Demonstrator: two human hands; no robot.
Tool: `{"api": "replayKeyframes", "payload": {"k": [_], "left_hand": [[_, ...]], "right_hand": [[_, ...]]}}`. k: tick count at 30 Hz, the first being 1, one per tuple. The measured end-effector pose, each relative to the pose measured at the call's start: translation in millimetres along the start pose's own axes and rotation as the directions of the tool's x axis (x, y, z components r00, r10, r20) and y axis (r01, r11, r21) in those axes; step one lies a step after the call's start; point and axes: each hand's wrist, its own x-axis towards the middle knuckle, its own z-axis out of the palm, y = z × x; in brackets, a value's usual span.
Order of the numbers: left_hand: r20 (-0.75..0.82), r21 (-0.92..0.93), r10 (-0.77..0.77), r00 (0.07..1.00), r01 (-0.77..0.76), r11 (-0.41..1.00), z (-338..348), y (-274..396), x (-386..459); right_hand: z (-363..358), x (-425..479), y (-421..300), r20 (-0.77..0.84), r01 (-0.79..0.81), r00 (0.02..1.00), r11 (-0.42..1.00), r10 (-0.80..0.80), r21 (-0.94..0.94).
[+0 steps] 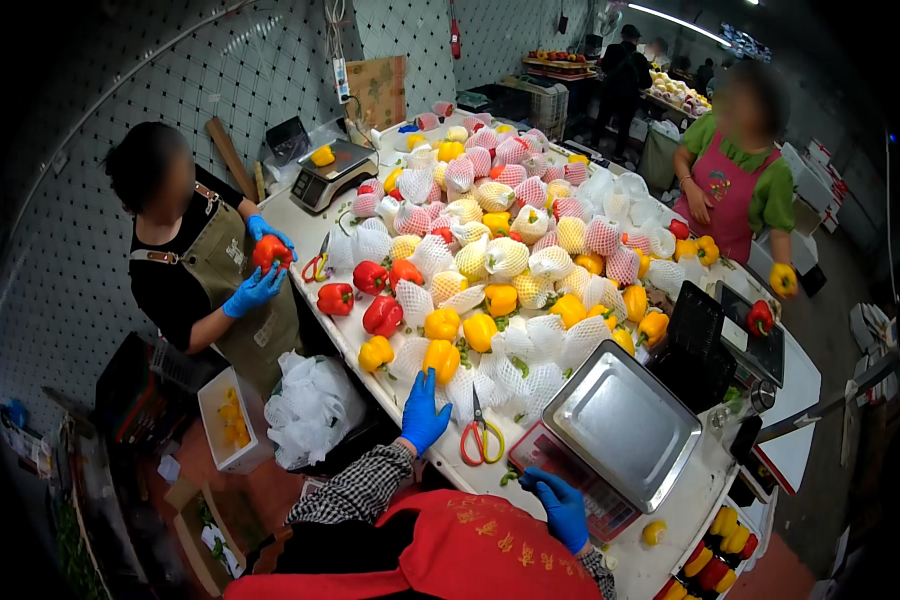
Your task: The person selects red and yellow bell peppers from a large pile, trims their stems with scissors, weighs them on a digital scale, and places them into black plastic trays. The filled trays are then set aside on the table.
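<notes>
My left hand (425,414), in a blue glove, reaches over the table's near edge. Its fingertips are at a yellow bell pepper (442,361), and whether they touch it is unclear. The thumb stands apart from the fingers, with no object in the grasp. Close to its right lie scissors (481,435) with red and yellow handles. My right hand (558,507), also gloved in blue, is bent beside the red base of a digital scale (570,480) with a steel pan (624,424). Its fingertips are partly hidden, so its hold cannot be made out.
Foam-netted peppers (506,256) and white foam nets (529,367) cover the table (420,457). Across the left edge, a person holds a red pepper (271,253). Another person (742,180) stands at the right with a yellow pepper (783,280). A white bin (259,451) sits below left.
</notes>
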Motion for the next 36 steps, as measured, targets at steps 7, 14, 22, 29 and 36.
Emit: {"api": "replayKeyframes", "payload": {"k": [7, 14, 22, 29, 36], "left_hand": [[0.138, 0.09, 0.007, 0.99, -0.02, 0.996, 2.0, -17.8, 55.1], [0.224, 0.022, 0.025, 0.974, -0.03, 0.999, 2.1, -15.8, 99.8], [0.282, -0.109, 0.062, 0.957, -0.032, 0.993, -0.3, -21.2, 123.5], [0.294, -0.206, 0.079, 0.953, -0.017, 0.978, -9.7, -29.6, 124.9], [0.278, -0.327, 0.062, 0.958, 0.034, 0.944, 1.0, -44.6, 129.1]], "right_hand": [[28.7, 62.9, 35.3, 0.016, -0.167, 0.985, 0.971, 0.172, -0.172], [69.1, 137.6, 67.5, 0.152, -0.017, 0.962, 0.607, 0.226, -0.794], [93.1, 169.8, 45.3, 0.02, -0.185, 0.894, 0.41, 0.447, -0.893], [107.7, 180.4, 41.2, 0.018, -0.157, 0.882, 0.331, 0.47, -0.931], [102.6, 179.1, 56.0, 0.017, -0.171, 0.894, 0.375, 0.449, -0.911]]}}
